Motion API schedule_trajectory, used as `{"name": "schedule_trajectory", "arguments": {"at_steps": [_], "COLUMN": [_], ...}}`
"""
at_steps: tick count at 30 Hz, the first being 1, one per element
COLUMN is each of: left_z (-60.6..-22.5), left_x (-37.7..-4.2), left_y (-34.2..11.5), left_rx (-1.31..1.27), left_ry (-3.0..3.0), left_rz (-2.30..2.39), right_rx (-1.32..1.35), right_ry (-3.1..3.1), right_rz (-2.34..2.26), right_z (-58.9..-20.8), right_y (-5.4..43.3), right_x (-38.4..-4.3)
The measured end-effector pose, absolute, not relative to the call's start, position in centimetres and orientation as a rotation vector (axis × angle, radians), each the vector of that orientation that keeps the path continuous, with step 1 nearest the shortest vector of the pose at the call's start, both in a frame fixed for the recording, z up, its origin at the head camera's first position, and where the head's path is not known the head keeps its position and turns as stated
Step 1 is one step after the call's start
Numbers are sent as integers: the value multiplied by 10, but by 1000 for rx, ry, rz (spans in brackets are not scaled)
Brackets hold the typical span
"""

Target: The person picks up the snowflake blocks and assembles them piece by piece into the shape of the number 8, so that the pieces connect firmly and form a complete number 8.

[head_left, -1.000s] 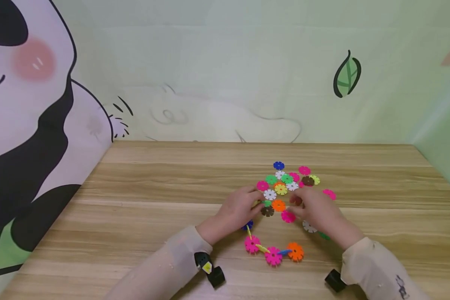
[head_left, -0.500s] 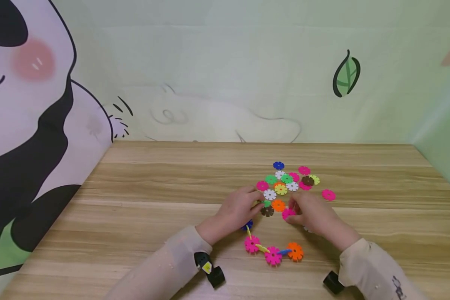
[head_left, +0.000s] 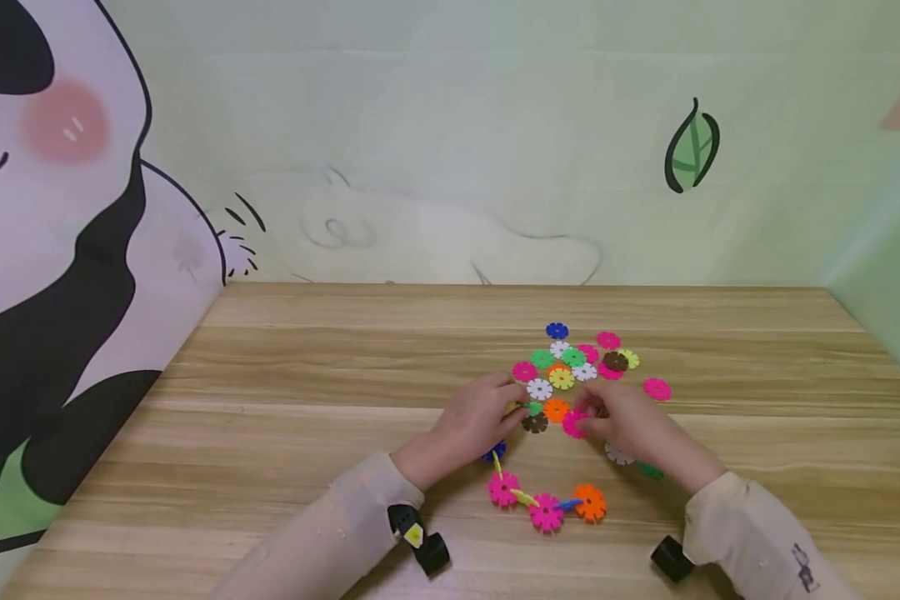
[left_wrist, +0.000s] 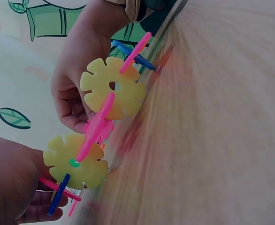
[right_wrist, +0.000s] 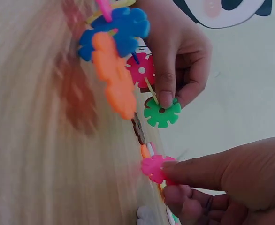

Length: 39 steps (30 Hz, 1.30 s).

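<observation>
One pink disc (right_wrist: 154, 168), in flower shape with small slots around the edge, pinched between the thumb and the fingers of the right hand (head_left: 630, 417). Situated at the near side of the scattered loose discs (head_left: 573, 357), just beside an orange disc (head_left: 557, 411) in the head view. Opposite, with a gap between, one green disc (right_wrist: 162, 114), pinched by the thumb and fingers of the left hand (head_left: 476, 419).

Joined to the green one through a yellow piece (right_wrist: 150, 89) seen on its edge: a second pink disc (right_wrist: 142, 70), part of a linked chain (head_left: 547, 512). From there, in a curve toward the person and then to the right, blue, pink and yellow pieces set crosswise in one another, until an orange end piece (head_left: 591, 503). Hard to tell: contact of the whole chain with the wooden table (head_left: 307, 500).

Near the left fingertips, a dark brown disc (head_left: 535, 423); beyond, a white disc (head_left: 539, 389) and a yellow disc (head_left: 561, 379); at the back, a blue disc (head_left: 557, 331). Beside the right wrist, partly covered, another white disc (head_left: 618, 454) and a darker green disc (head_left: 652, 472).

On both arms, light sleeves (head_left: 322, 525), with a black box (head_left: 432, 554) at each cuff. Behind, a pale wall (head_left: 450, 125) with a painted leaf (head_left: 692, 150).
</observation>
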<state>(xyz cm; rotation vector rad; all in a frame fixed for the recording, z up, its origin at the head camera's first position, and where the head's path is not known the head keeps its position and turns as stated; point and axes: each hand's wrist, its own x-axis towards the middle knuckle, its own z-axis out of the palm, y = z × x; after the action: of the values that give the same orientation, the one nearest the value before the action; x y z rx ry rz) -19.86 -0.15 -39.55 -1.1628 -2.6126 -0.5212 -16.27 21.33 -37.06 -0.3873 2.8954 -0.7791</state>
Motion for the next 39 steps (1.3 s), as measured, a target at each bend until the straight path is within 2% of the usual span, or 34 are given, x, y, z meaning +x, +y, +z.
{"name": "schedule_trajectory", "arguments": {"at_steps": [16, 39], "left_z": [-392, -391], "left_x": [-197, -197], "left_y": [-1, -2], "left_rx": [-1213, -1243], "left_ry": [-2586, -2528], "left_rz": [-477, -528], "right_rx": [-330, -266], "right_ry": [2479, 2321], "right_rz": [-1423, -1563], "right_z": [-380, -381], "right_y": [209, 207], "right_x": [-168, -167]}}
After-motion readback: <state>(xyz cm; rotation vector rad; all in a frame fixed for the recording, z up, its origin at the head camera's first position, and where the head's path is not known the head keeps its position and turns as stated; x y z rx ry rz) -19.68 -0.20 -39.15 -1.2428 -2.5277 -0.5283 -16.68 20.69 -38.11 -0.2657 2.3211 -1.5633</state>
